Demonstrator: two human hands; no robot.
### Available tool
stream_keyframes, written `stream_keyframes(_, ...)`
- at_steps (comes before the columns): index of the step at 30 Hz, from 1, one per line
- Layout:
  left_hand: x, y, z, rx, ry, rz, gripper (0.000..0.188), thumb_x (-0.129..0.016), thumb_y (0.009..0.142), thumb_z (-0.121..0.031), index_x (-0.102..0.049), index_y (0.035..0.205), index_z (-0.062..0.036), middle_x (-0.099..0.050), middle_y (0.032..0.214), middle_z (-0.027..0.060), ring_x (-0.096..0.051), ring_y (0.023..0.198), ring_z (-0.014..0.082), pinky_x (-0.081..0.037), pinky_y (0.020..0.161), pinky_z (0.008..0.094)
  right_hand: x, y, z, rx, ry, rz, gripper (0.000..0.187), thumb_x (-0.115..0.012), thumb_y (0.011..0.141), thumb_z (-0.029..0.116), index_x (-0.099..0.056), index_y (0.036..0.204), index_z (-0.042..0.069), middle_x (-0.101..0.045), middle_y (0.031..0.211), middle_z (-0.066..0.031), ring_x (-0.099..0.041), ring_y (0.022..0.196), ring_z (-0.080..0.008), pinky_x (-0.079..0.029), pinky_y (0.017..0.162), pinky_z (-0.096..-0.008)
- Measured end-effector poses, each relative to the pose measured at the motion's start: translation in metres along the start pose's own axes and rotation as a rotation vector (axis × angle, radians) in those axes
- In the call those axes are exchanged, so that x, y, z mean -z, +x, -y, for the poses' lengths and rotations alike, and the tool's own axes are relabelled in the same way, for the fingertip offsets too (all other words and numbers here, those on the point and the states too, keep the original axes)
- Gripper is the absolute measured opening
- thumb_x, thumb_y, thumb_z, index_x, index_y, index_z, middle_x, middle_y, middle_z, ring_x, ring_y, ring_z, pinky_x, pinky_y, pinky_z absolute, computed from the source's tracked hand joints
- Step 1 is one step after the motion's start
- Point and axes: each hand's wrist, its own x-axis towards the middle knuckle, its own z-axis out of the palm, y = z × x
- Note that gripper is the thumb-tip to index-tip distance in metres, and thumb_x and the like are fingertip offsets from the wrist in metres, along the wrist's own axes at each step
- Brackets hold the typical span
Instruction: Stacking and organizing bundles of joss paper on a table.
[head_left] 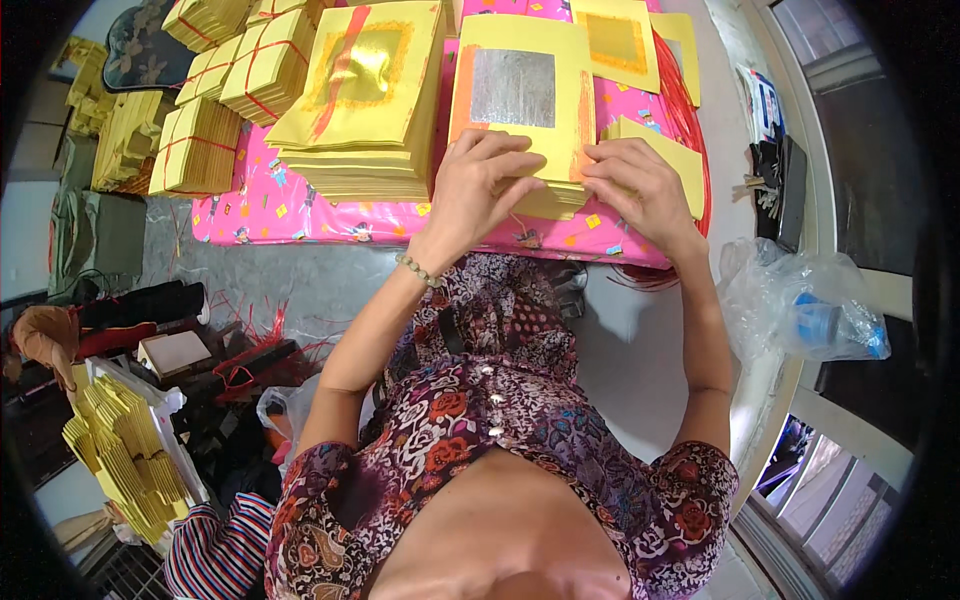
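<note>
A stack of yellow joss paper (573, 95), with a silver foil square and orange stripes on its top sheet, lies on the pink table cover. My left hand (482, 188) is at its near left corner, fingers bent over the top and thumb by the near edge. At the near right corner my right hand (640, 190) has curled fingers pressed to the side. Between them the two hands grip the stack. Left of it stands a taller stack of gold-foil joss paper (420, 100) with a red stripe on top.
Bundles of yellow paper tied with red string (195, 150) fill the table's left. Red strings (690, 120) hang over the right edge, beside more gold-foil sheets (615, 45). A clear plastic bag (760, 300) is at right. A box of folded yellow paper (125, 445) stands lower left.
</note>
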Motion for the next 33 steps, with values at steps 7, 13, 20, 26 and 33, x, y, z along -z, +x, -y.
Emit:
stream_keyframes(7, 0.0018, 0.0016, 0.0008, 0.020, -0.049, -0.003, 0.023, -0.080, 0.079, -0.019, -0.078, 0.100, -0.0103, -0.072, 0.108, 0.0065, -0.061, 0.100, 0.0263, -0.053, 0.087, 0.0387, 0.0017, 0.0055, -0.0001, -0.076, 0.108, -0.002, 0.017, -0.072, 0.087, 0.020, -0.071, 0.090, 0.003, -0.072, 0.102, -0.0091, -0.065, 0.096, -0.0269, -0.053, 0.081, -0.0378)
stream_keyframes(13, 0.0003, 0.0028, 0.0007, 0.011, -0.023, -0.008, 0.021, -0.079, 0.080, -0.019, -0.079, 0.099, -0.0106, -0.072, 0.107, 0.0065, -0.062, 0.097, 0.0256, -0.053, 0.086, 0.0378, 0.0052, 0.0056, -0.0038, -0.176, 0.195, 0.074, 0.014, -0.072, 0.087, 0.013, -0.072, 0.094, 0.001, -0.070, 0.108, -0.0122, -0.064, 0.102, -0.0264, -0.050, 0.089, -0.0354)
stream_keyframes(20, 0.0018, 0.0044, -0.0024, 0.024, -0.023, -0.010, 0.017, -0.078, 0.081, -0.017, -0.080, 0.097, -0.0109, -0.073, 0.105, 0.0072, -0.063, 0.095, 0.0255, -0.053, 0.085, 0.0373, 0.0012, 0.0056, -0.0036, -0.174, 0.220, 0.013, 0.017, -0.073, 0.087, 0.020, -0.072, 0.088, 0.002, -0.071, 0.102, -0.0103, -0.066, 0.095, -0.0267, -0.052, 0.083, -0.0367)
stream_keyframes(26, 0.0026, 0.0039, -0.0047, 0.029, -0.009, -0.016, 0.016, -0.078, 0.081, -0.018, -0.080, 0.096, -0.0112, -0.074, 0.103, 0.0073, -0.064, 0.093, 0.0246, -0.054, 0.083, 0.0367, 0.0014, 0.0043, -0.0014, -0.194, 0.234, 0.025, 0.016, -0.073, 0.087, 0.018, -0.072, 0.088, 0.003, -0.071, 0.102, -0.0104, -0.066, 0.095, -0.0263, -0.051, 0.085, -0.0368)
stream_keyframes(33, 0.0027, 0.0066, -0.0053, 0.011, 0.004, -0.041, 0.015, -0.078, 0.081, -0.019, -0.081, 0.094, -0.0117, -0.075, 0.101, 0.0066, -0.066, 0.091, 0.0244, -0.055, 0.082, 0.0364, 0.0026, 0.0052, -0.0022, -0.209, 0.236, 0.024, 0.016, -0.072, 0.087, 0.018, -0.072, 0.088, 0.002, -0.070, 0.103, -0.0104, -0.066, 0.096, -0.0263, -0.051, 0.085, -0.0367)
